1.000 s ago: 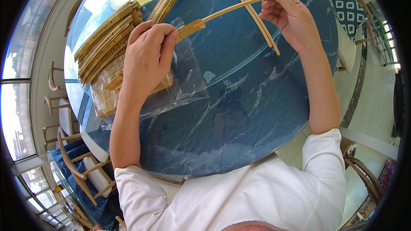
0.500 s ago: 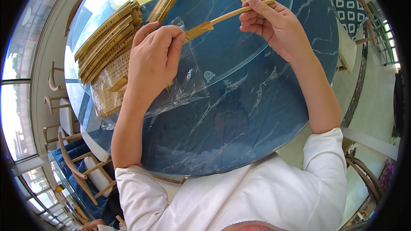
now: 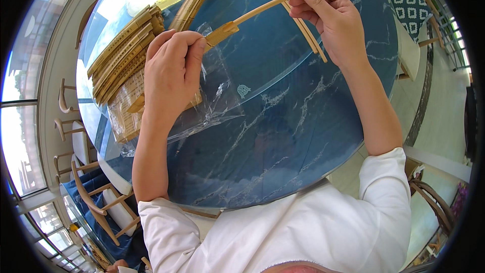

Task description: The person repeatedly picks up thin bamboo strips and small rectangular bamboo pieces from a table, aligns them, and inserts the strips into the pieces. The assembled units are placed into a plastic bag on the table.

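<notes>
My left hand [image 3: 174, 65] is closed on a tan printed paper sleeve [image 3: 222, 34], pinching its lower end. Out of the sleeve's open mouth runs a pale wooden chopstick [image 3: 265, 7], tilted up to the right; whether it is one stick or a pair pressed together I cannot tell. My right hand [image 3: 336, 25] pinches the chopstick's outer end between thumb and fingers. Beyond and partly behind the right hand, two loose chopsticks [image 3: 308, 38] lie on the glass.
On the left is a heap of filled tan sleeves [image 3: 124, 45], beside a clear plastic bag [image 3: 217, 108] with more sleeves. Another row of sleeves [image 3: 197, 0] lies farther back. A round glass turntable [image 3: 273, 85] tops the blue marbled table [image 3: 242, 172]. Wooden chairs [image 3: 103, 199] stand left.
My right hand has shifted its grip to the chopstick's far end, and less of the stick shows outside the sleeve. Both hands have moved slightly left, uncovering the loose chopsticks.
</notes>
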### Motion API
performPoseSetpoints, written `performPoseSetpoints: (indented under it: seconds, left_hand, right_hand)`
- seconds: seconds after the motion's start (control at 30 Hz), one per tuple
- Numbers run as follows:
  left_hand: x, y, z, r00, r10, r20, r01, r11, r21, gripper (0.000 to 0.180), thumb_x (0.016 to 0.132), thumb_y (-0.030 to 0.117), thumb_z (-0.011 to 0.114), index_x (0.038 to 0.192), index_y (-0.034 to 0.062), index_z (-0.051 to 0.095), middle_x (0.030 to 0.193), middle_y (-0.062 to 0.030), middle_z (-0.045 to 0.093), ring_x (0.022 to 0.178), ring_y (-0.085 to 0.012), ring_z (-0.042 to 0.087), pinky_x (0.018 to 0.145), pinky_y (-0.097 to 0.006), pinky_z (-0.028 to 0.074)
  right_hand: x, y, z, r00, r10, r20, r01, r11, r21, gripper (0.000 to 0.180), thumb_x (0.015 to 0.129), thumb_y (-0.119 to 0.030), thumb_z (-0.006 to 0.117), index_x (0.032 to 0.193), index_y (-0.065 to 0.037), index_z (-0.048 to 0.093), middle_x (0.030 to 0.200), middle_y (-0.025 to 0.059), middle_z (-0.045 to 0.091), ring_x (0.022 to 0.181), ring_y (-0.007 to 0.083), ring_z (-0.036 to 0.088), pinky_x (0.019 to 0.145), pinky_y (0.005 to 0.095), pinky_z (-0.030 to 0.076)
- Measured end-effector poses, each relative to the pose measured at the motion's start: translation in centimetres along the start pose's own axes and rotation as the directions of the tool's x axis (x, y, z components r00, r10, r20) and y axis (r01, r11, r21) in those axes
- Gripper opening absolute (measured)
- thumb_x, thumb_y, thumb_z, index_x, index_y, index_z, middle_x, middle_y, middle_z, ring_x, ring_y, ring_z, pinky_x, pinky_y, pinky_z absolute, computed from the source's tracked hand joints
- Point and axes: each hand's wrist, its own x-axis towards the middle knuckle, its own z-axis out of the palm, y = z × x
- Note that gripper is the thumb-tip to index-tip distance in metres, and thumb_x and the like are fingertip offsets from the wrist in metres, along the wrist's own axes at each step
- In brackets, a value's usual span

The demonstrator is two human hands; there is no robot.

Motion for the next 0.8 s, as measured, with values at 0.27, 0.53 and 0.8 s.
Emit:
performPoseSetpoints:
  seconds: [0.27, 0.53, 0.8]
  left_hand:
    - [-0.2, 0.0, -0.3, 0.994, -0.104, 0.021, 0.104, 0.994, -0.025, 0.007, 0.103, 0.016, 0.070, 0.102, 0.0090, 0.071, 0.086, -0.0062, 0.075, 0.101, -0.0315, 0.071, 0.099, -0.041, 0.052]
    - [0.0, 0.9, -0.1, 0.998, -0.045, 0.044, 0.047, 0.997, -0.060, 0.007, 0.103, 0.016, 0.071, 0.102, 0.0091, 0.071, 0.083, -0.0061, 0.074, 0.098, -0.0306, 0.071, 0.099, -0.041, 0.052]
    - [-0.1, 1.8, 0.0, 0.999, -0.026, 0.046, 0.030, 0.995, -0.096, 0.004, 0.101, 0.013, 0.071, 0.101, 0.0090, 0.071, 0.082, -0.0067, 0.073, 0.092, -0.0314, 0.071, 0.097, -0.041, 0.052]
  right_hand:
    - [-0.5, 0.0, 0.1, 0.999, 0.031, 0.034, -0.034, 0.995, 0.095, 0.028, 0.108, -0.018, 0.067, 0.129, 0.001, 0.071, 0.105, 0.0147, 0.080, 0.093, 0.0203, 0.078, 0.091, 0.0332, 0.064]
    - [-2.9, -0.8, 3.7, 0.982, 0.078, 0.173, -0.062, 0.993, -0.097, 0.026, 0.105, -0.019, 0.073, 0.122, 0.001, 0.078, 0.100, 0.0119, 0.081, 0.092, 0.0151, 0.079, 0.086, 0.0253, 0.062]
    - [-4.9, -1.1, 5.4, 0.925, 0.220, 0.308, -0.208, 0.975, -0.074, 0.032, 0.107, -0.017, 0.070, 0.134, 0.000, 0.073, 0.095, 0.0101, 0.081, 0.087, 0.0145, 0.078, 0.081, 0.0249, 0.061]
